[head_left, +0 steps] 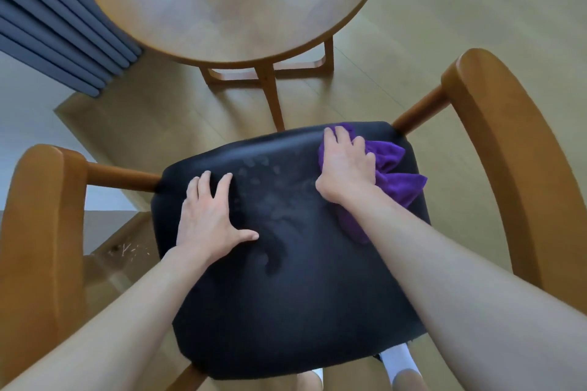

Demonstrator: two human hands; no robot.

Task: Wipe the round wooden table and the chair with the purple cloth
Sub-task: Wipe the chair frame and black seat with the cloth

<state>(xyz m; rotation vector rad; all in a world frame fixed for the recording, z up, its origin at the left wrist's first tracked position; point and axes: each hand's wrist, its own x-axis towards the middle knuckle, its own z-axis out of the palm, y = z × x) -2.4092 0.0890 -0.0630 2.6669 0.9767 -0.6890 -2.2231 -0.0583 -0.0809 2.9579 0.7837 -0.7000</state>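
Chair [495,143] wiping, seen from above. Right hand [346,165] presses flat, fingers spread, on the bunched cloth [400,178] at the far right corner of the dark seat [301,295], so the palm's weight bears on the fabric. Left hand [209,219], fingers straight and gripping nothing, rests on the seat's left half, probably to steady the chair against the push. Smudges between the hands suggest the middle is unwiped. Table [232,0] stands beyond, apart from the chair.

A home dining corner: a round wooden table [233,0] on wood-look flooring [444,9], grey pleated curtains [54,28] hanging left of the table.
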